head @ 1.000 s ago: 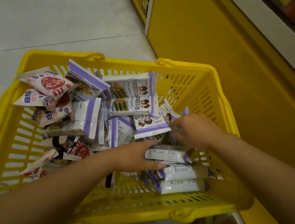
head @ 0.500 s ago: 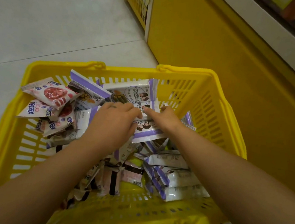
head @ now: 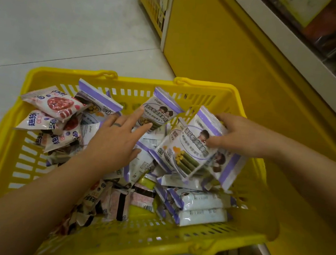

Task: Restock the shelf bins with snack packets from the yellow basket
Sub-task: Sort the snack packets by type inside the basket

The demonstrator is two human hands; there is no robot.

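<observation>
The yellow basket [head: 5,149] sits below me, filled with several snack packets. My right hand [head: 233,135] is shut on a bunch of white-and-purple packets [head: 189,151], lifted and tilted over the basket's right side. My left hand [head: 114,142] is spread over the middle of the pile, its fingertips touching another white-and-purple packet [head: 160,113] that stands up near the far wall. Pink-and-white packets [head: 53,104] lie at the far left. Two long white packets [head: 201,207] lie at the near right.
A yellow shelf base [head: 225,49] rises just right of the basket, with a white shelf edge [head: 289,47] above it and dim goods behind. A second yellow basket [head: 154,9] stands at the top. Pale floor tiles [head: 59,18] spread to the left.
My right hand has closed on a bunch of purple packets and lifted them to the right. My left hand has opened and reached toward the far packet.
</observation>
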